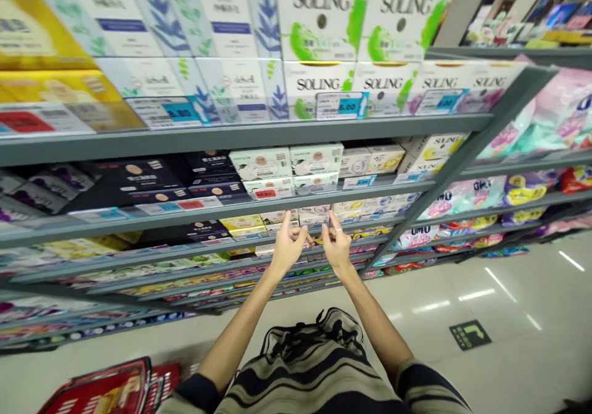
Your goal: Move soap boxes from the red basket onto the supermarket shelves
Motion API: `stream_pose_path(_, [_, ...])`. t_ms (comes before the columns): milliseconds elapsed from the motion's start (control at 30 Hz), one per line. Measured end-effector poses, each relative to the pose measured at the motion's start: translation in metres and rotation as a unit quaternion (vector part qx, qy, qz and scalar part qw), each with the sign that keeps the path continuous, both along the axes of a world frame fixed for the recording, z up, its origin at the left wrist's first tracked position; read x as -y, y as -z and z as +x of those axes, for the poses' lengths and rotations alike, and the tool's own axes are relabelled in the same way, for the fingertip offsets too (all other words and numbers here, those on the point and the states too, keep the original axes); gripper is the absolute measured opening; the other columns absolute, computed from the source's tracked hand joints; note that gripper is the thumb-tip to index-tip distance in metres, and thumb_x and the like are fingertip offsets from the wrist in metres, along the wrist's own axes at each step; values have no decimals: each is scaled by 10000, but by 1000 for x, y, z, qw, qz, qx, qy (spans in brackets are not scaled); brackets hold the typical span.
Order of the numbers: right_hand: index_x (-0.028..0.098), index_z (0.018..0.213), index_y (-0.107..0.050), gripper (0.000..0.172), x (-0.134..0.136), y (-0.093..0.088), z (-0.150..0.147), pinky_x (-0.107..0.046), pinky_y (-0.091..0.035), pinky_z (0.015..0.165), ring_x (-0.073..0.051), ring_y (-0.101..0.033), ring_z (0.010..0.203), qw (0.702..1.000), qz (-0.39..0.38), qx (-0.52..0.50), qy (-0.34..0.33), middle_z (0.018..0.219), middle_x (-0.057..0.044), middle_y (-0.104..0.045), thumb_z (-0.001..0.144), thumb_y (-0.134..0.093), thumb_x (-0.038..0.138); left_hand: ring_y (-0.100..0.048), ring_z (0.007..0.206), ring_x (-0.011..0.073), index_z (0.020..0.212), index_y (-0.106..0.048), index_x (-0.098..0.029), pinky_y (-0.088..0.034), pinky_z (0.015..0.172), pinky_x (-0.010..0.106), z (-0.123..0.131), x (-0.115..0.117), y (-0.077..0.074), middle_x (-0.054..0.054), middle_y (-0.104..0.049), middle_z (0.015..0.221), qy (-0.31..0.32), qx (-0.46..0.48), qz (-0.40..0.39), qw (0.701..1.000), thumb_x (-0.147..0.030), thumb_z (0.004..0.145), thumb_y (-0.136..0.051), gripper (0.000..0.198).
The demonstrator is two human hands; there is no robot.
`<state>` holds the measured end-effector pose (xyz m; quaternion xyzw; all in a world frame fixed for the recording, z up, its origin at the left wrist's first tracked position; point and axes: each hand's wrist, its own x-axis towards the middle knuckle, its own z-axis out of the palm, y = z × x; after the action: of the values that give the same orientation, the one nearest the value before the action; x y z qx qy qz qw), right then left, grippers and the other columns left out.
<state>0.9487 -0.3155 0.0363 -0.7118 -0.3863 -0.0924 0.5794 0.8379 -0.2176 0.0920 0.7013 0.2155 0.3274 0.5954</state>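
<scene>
Both my hands are raised in front of a lower shelf, a small gap between them. My left hand [290, 244] has its index finger stretched up and its other fingers loosely bent. Likewise, the index finger of my right hand [337, 244] points up, with a ring on one finger. Between the two fingertips sits a small pale box [315, 212] on the shelf; whether either finger touches it I cannot tell. Left of my left hand are a white box [272, 216] and yellow boxes [243, 224]. Nothing shows in either hand.
Shelf edges [259, 131] run across above my hands. White SOLING boxes [321, 16] stand on the upper shelf, and dark boxes [152, 176] lower left. Detergent bags [476, 195] fill the right-hand shelves. A red shopping basket [102, 389] is at lower left, above the tiled floor [522, 340].
</scene>
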Motion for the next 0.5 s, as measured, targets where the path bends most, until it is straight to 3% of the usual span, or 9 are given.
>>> stream_pose_path(200, [124,1579,-342,617,1,-2,-8,-206,-411,536,-113,-429,477,998,-1,-48,-40,564,64,-533,1038,-457,396,-616,524,113,1598,-70,-101,-488,588,216,15,9,-8,-43,-710,609,25,32,-27,999,-421,917,-672,964])
stream_pose_path(500, [124,1563,-369,604,-1,-5,-8,-200,-375,500,-109,-419,462,996,10,-65,-53,575,62,-538,1033,-463,398,-468,384,62,1582,-140,-106,-482,579,212,16,21,-5,-58,-707,597,-12,79,-57,995,-456,863,-733,995])
